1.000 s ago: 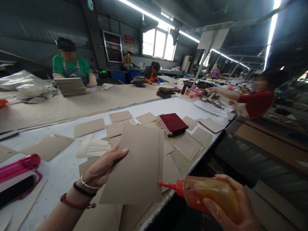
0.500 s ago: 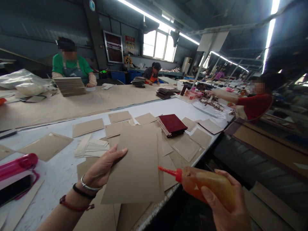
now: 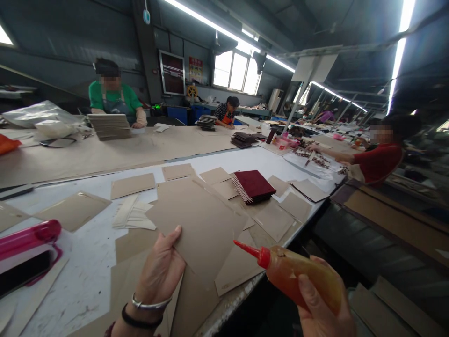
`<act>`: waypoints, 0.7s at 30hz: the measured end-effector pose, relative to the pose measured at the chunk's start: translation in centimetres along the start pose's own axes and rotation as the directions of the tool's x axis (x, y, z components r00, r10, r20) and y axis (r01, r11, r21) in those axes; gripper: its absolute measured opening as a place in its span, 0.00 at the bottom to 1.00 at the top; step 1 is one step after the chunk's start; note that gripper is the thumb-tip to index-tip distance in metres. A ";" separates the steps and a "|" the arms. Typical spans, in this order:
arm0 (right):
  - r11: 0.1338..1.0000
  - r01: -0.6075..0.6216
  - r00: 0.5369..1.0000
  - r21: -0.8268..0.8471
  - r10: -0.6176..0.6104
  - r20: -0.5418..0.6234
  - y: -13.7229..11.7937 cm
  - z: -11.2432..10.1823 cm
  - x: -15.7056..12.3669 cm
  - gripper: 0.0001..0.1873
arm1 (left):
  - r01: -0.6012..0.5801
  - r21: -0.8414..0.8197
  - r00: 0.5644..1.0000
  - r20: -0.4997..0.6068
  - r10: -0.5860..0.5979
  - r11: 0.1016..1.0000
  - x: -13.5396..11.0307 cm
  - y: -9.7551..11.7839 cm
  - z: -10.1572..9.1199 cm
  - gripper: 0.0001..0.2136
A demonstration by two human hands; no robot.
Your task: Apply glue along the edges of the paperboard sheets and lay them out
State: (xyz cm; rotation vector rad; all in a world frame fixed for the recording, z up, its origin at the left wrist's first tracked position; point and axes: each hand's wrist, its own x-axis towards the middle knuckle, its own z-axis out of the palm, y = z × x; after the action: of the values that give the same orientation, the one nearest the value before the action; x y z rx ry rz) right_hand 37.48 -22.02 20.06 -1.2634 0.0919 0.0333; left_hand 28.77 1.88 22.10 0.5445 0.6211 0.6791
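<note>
My left hand (image 3: 164, 264) grips a beige cardboard sheet (image 3: 199, 220) by its near left edge, thumb on top, with the sheet turned at an angle above the table. A thin glossy strip runs along its far right side. My right hand (image 3: 322, 299) is wrapped round a squeeze glue bottle (image 3: 301, 276) with amber contents. Its red nozzle (image 3: 247, 248) points left, just beside the sheet and apart from it. Under and around the sheet lie more beige boards (image 3: 275, 217), several with glossy lines. Behind it sits a stack of dark red boards (image 3: 254, 185).
White paper strips (image 3: 131, 213) lie left of the sheet. A pink bottle (image 3: 31, 238) and a black phone (image 3: 24, 274) are at the far left. The table edge (image 3: 242, 295) drops off at right. Co-workers sit behind the far table (image 3: 157, 145) and at the right.
My left hand has turned the cardboard sheet, so its glossy edge has swung from facing the nozzle to the far right side. The glue bottle stays in my right hand, hardly moved.
</note>
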 end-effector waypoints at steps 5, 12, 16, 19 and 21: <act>0.994 0.038 0.999 -0.103 -0.038 0.007 0.1 0.1 -0.5 0.34 | -0.086 -0.032 0.996 -0.033 0.085 0.996 -0.3 -0.2 0.8 0.20; 0.959 0.129 0.992 -0.252 -0.127 0.025 0.2 0.2 -0.7 0.35 | -0.106 -0.052 0.994 -0.005 0.106 0.993 -1.1 -0.1 1.4 0.19; 0.936 0.153 0.988 -0.318 -0.152 0.026 0.0 0.7 -1.1 0.35 | -0.079 -0.086 0.997 -0.012 0.078 0.993 -1.5 -0.3 1.6 0.18; 0.924 0.128 0.991 -0.361 -0.133 0.012 -0.4 1.2 -1.7 0.36 | -0.083 -0.127 0.996 -0.039 0.078 0.988 -1.5 -0.3 1.9 0.17; 0.909 0.102 0.994 -0.405 -0.105 0.014 -0.6 1.4 -2.2 0.36 | -0.084 -0.152 0.995 -0.060 0.076 0.985 -1.5 -0.4 2.0 0.17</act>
State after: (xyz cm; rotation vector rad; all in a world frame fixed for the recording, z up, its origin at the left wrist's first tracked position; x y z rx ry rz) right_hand 35.38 -20.80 21.28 -1.6836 0.0242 -0.0476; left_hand 29.38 0.07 23.78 0.4096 0.5942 0.8129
